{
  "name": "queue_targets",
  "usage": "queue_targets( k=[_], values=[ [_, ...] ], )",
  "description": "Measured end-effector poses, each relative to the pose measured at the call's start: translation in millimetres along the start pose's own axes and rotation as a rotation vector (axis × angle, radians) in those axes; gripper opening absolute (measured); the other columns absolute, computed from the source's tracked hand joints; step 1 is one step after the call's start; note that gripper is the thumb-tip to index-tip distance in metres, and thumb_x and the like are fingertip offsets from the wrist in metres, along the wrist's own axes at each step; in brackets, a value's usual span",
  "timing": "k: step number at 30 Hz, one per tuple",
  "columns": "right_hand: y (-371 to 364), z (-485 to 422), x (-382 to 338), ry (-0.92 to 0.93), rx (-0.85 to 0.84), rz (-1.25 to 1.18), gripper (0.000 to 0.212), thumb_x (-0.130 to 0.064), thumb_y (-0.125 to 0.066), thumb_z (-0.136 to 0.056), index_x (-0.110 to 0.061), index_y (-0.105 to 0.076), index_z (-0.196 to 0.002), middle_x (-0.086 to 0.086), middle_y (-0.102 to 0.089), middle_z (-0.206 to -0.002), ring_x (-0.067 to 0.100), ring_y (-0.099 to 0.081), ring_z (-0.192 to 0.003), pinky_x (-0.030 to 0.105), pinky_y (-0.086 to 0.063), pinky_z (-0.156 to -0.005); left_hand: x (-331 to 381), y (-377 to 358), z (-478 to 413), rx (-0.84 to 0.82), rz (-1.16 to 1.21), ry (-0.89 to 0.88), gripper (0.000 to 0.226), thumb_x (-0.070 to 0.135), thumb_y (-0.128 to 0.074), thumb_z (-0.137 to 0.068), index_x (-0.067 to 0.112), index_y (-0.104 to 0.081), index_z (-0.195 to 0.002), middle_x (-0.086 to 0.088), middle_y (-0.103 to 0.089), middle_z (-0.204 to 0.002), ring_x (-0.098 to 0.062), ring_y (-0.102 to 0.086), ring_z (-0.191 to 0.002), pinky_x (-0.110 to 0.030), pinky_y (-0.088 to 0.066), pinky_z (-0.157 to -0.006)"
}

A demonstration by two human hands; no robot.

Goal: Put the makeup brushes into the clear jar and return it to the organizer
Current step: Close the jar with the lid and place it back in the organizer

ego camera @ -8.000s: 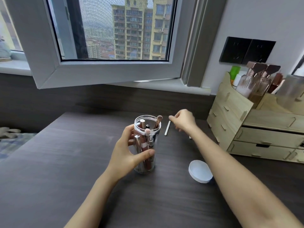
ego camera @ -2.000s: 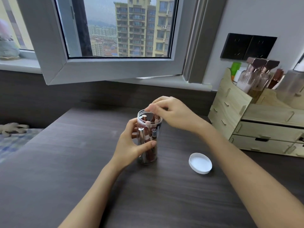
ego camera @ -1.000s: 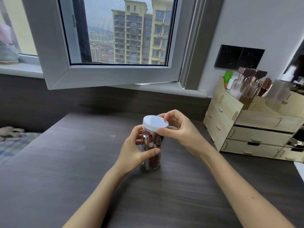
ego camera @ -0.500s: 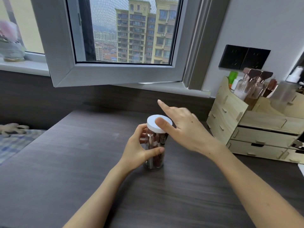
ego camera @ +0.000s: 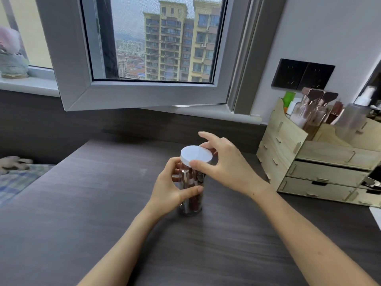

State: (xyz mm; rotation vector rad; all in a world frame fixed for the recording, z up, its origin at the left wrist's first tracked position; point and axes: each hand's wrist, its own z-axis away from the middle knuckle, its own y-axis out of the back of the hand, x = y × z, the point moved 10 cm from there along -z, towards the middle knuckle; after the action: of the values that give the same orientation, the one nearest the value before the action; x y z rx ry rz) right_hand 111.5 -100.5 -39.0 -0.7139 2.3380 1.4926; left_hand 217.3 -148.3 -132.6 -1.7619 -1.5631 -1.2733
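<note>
The clear jar [ego camera: 190, 204] stands upright on the dark desk [ego camera: 82, 203], with the makeup brushes [ego camera: 193, 200] inside it, partly hidden by my fingers. A white round lid [ego camera: 195, 154] sits on its mouth. My left hand [ego camera: 172, 187] wraps around the jar's body from the left. My right hand [ego camera: 228, 164] pinches the lid's rim, thumb at the front and fingers at the back, index finger raised. The wooden organizer [ego camera: 305, 159] stands to the right, against the wall.
Bottles [ego camera: 307, 114] fill the organizer's top compartments, and it has several drawers below. An open window sash [ego camera: 132, 93] juts over the desk's back edge. A checked cloth [ego camera: 16, 178] lies off the desk's left edge. A white sheet corner [ego camera: 376, 215] shows at the right.
The last brush went into the jar and my right hand set the white lid on it. Half a second ago that hand was spread open; now it grips the lid's rim again.
</note>
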Motion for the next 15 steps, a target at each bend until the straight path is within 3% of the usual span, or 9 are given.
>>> queue_targets(
  k=[3,5,9,11,15],
  values=[
    [0.0,6.8,4.6,-0.036,0.063,-0.055,0.07,-0.042,-0.072,-0.076,-0.021,-0.043,-0.136,0.0,-0.063,-0.121,0.012,-0.047,-0.113,0.018,-0.038,-0.088,4.4,-0.7,1.3,0.012,-0.006,0.004,0.063,0.048,-0.08,-0.05,0.042,-0.049,-0.104,0.016,-0.063,-0.103,0.0,-0.059,-0.095,-0.009,-0.045,-0.079],
    [1.9,11.3,14.0,-0.08,0.04,-0.163,0.074,-0.04,-0.072,-0.077,-0.023,-0.037,-0.14,-0.003,-0.061,-0.126,0.011,-0.049,-0.117,0.021,-0.041,-0.092,8.4,-3.7,0.7,0.002,-0.002,0.016,0.064,0.049,-0.08,-0.048,0.039,-0.051,-0.105,0.016,-0.064,-0.104,-0.002,-0.06,-0.095,-0.009,-0.045,-0.078],
    [12.0,29.7,46.8,-0.224,-0.033,-0.447,0.079,-0.035,-0.069,-0.081,-0.027,-0.025,-0.147,-0.015,-0.057,-0.122,0.0,-0.054,-0.111,0.019,-0.043,-0.096,24.9,-17.4,-6.2,-0.026,0.041,0.028,0.068,0.049,-0.081,-0.046,0.035,-0.053,-0.106,0.012,-0.065,-0.106,-0.011,-0.062,-0.098,-0.024,-0.049,-0.082],
    [21.3,39.4,57.6,-0.243,-0.023,-0.424,0.078,-0.029,-0.077,-0.075,-0.029,-0.035,-0.141,-0.019,-0.059,-0.116,-0.002,-0.056,-0.108,0.02,-0.045,-0.095,42.1,-33.5,-11.3,-0.06,0.027,-0.016,0.067,0.048,-0.081,-0.047,0.037,-0.053,-0.108,0.012,-0.065,-0.107,-0.012,-0.062,-0.101,-0.03,-0.051,-0.085],
    [73.9,53.4,69.3,-0.221,0.202,-0.402,0.054,-0.022,-0.083,-0.067,-0.029,-0.057,-0.115,-0.011,-0.068,-0.107,0.008,-0.062,-0.104,0.024,-0.05,-0.087,83.3,-80.8,-24.6,-0.16,0.108,-0.096,0.072,0.04,-0.081,-0.053,0.039,-0.051,-0.118,0.005,-0.059,-0.12,-0.013,-0.058,-0.112,-0.041,-0.051,-0.096]
  ],
)
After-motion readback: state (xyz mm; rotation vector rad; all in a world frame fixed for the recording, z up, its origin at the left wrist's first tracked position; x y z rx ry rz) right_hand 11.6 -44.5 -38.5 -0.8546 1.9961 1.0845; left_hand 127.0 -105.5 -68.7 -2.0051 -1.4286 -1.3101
